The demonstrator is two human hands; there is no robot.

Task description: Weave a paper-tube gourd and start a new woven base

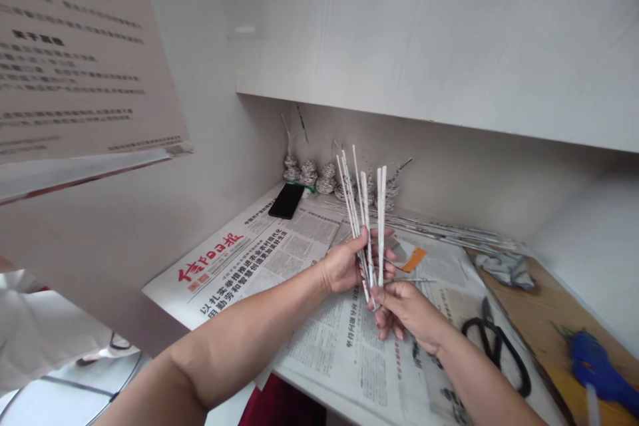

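Several thin rolled-newspaper sticks (351, 196) stand upright in a loose fan, gripped around the middle by my left hand (344, 261). Lower down, my right hand (407, 309) pinches the bottom ends between thumb and fingers. A close pair of the sticks leans a little apart on the right side of the bundle. Both hands are above newspaper sheets (319, 339) spread over the table. Some of the left fingers are hidden behind the sticks.
Small woven paper gourds (327, 178) line the back wall near a black phone (286, 201). Long paper sticks (444, 229) lie behind my hands. Black-handled scissors (494, 339), a crumpled cloth (504, 269) and a blue glue gun (596, 366) are right. A cabinet (424, 40) overhangs the table.
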